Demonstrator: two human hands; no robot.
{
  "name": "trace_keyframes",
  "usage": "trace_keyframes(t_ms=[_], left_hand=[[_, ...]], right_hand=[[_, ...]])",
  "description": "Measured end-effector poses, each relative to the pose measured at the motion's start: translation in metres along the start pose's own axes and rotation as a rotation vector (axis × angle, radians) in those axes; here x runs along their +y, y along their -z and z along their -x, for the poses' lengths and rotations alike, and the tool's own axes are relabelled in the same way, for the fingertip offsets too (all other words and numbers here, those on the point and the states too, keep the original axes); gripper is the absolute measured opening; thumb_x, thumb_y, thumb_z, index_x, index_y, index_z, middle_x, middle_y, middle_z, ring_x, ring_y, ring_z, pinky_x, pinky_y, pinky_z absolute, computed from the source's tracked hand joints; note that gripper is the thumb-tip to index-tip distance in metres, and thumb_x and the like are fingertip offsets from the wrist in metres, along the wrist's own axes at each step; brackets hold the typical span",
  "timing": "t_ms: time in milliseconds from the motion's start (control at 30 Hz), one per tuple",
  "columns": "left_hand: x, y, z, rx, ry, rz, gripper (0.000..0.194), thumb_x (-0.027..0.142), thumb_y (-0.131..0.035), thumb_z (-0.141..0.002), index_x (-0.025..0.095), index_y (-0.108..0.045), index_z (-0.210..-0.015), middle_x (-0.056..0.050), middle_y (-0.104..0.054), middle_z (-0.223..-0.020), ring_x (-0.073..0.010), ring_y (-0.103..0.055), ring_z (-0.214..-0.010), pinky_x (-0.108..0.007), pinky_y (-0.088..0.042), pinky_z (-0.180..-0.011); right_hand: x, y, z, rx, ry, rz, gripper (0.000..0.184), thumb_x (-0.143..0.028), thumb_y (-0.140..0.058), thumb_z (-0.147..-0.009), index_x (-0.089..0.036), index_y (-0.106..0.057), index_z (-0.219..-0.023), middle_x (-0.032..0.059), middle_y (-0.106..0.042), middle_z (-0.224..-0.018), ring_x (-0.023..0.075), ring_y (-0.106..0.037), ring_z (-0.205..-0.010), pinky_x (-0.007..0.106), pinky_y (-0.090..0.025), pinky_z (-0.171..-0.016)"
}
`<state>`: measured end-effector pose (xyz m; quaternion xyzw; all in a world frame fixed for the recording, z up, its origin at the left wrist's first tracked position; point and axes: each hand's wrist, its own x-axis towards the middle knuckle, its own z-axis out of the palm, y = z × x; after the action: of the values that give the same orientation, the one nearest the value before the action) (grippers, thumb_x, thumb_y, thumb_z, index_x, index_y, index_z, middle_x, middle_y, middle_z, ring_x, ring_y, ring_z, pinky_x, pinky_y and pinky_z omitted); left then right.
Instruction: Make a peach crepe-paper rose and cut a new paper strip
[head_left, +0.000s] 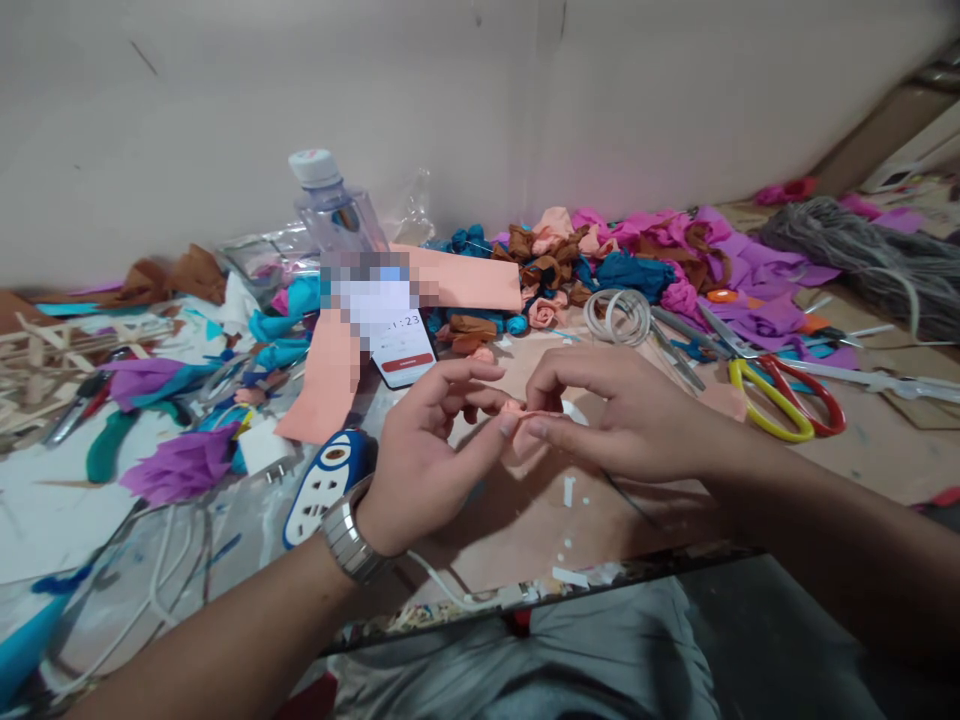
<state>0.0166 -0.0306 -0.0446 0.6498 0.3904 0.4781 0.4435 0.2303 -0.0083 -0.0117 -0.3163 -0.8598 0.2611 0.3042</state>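
Between my two hands is a small piece of peach crepe paper (525,440), bunched at its top left and hanging loose below. My left hand (431,450), with a metal watch (351,535) on its wrist, pinches the bunched end between thumb and fingers. The thumb and forefinger of my right hand (607,405) grip the paper's right side. Longer peach crepe strips (322,385) lie behind my left hand, by a phone (401,345) with a lit screen. A rolled peach paper flower (547,310) rests beyond my right hand.
Scissors with yellow and red handles (772,400) lie to the right, near a coil of clear tubing (616,318). A blue and white power strip (326,490) sits beside my left wrist. Behind stand a bottle (337,215) and heaped coloured paper (637,275). Grey yarn (847,245) lies far right.
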Motion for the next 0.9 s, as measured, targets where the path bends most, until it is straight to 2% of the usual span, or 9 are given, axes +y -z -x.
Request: trace_keyframes(t_ms=[100, 200, 300, 533, 633, 733, 833, 900], left_hand=[[0.0013, -0.0009, 0.0001, 0.022, -0.001, -0.007, 0.031, 0.026, -0.075, -0.086, 0.019, -0.063, -0.114, -0.011, -0.068, -0.121, -0.0197, -0.073, -0.097, -0.033, -0.061, -0.085], [0.0015, -0.0010, 0.0008, 0.044, -0.038, -0.029, 0.024, 0.025, -0.076, -0.085, 0.019, -0.068, -0.107, -0.009, -0.071, -0.111, -0.0195, -0.071, -0.101, -0.031, -0.061, -0.088], [0.0014, -0.0005, 0.0011, 0.041, -0.051, -0.037, 0.020, 0.024, -0.076, -0.086, 0.019, -0.070, -0.104, -0.007, -0.072, -0.102, -0.0172, -0.071, -0.097, -0.029, -0.060, -0.087], [0.0012, -0.0016, 0.0014, 0.036, -0.029, 0.068, 0.025, 0.024, -0.075, -0.087, 0.021, -0.065, -0.110, -0.006, -0.070, -0.108, -0.0156, -0.072, -0.095, -0.028, -0.060, -0.087], [0.0009, -0.0019, 0.0015, 0.014, -0.001, 0.115, 0.029, 0.025, -0.074, -0.087, 0.021, -0.062, -0.113, -0.008, -0.071, -0.110, -0.0189, -0.073, -0.097, -0.032, -0.061, -0.087], [0.0009, -0.0018, 0.0015, -0.031, 0.029, 0.156, 0.033, 0.025, -0.073, -0.089, 0.022, -0.058, -0.118, -0.009, -0.070, -0.117, -0.0207, -0.073, -0.101, -0.036, -0.061, -0.090], [0.0019, -0.0016, 0.0015, -0.023, 0.046, 0.173, 0.036, 0.025, -0.073, -0.088, 0.022, -0.056, -0.119, -0.010, -0.066, -0.127, -0.0202, -0.072, -0.104, -0.036, -0.059, -0.092], [0.0028, -0.0013, 0.0014, -0.017, 0.056, 0.178, 0.037, 0.026, -0.073, -0.088, 0.022, -0.055, -0.120, -0.009, -0.066, -0.124, -0.0189, -0.071, -0.103, -0.032, -0.059, -0.088]], right_hand=[[-0.0010, -0.0005, -0.0009, 0.009, -0.035, -0.037, 0.012, -0.027, -0.064, -0.092, -0.019, -0.064, -0.083, 0.0003, -0.068, -0.080, 0.0137, -0.059, -0.074, 0.025, -0.042, -0.069], [-0.0034, -0.0013, -0.0006, 0.000, -0.060, -0.097, 0.014, -0.029, -0.064, -0.093, -0.019, -0.064, -0.083, -0.0001, -0.068, -0.080, 0.0134, -0.060, -0.074, 0.025, -0.044, -0.071], [-0.0049, -0.0029, -0.0001, 0.011, -0.069, -0.147, 0.020, -0.034, -0.064, -0.094, -0.019, -0.064, -0.082, -0.0003, -0.068, -0.079, 0.0128, -0.060, -0.073, 0.024, -0.044, -0.071], [-0.0026, -0.0072, -0.0006, 0.094, -0.043, -0.151, 0.021, -0.035, -0.067, -0.093, -0.019, -0.067, -0.081, -0.0004, -0.068, -0.076, 0.0118, -0.060, -0.071, 0.024, -0.045, -0.068], [-0.0022, -0.0077, -0.0001, 0.144, -0.070, -0.151, 0.017, -0.036, -0.071, -0.091, -0.019, -0.070, -0.094, 0.0014, -0.071, -0.083, 0.0132, -0.063, -0.075, 0.024, -0.047, -0.070], [-0.0025, -0.0070, 0.0006, 0.104, -0.050, -0.144, 0.026, -0.033, -0.069, -0.093, -0.021, -0.070, -0.117, 0.0028, -0.075, -0.097, 0.0148, -0.067, -0.082, 0.026, -0.050, -0.075], [-0.0026, -0.0062, 0.0005, 0.054, 0.011, -0.101, 0.024, -0.030, -0.065, -0.096, -0.024, -0.073, -0.117, 0.0023, -0.077, -0.102, 0.0158, -0.068, -0.090, 0.027, -0.049, -0.081], [-0.0020, -0.0064, 0.0001, 0.068, 0.022, -0.097, 0.020, -0.030, -0.065, -0.096, -0.023, -0.074, -0.113, 0.0025, -0.077, -0.101, 0.0162, -0.068, -0.092, 0.027, -0.049, -0.082]])
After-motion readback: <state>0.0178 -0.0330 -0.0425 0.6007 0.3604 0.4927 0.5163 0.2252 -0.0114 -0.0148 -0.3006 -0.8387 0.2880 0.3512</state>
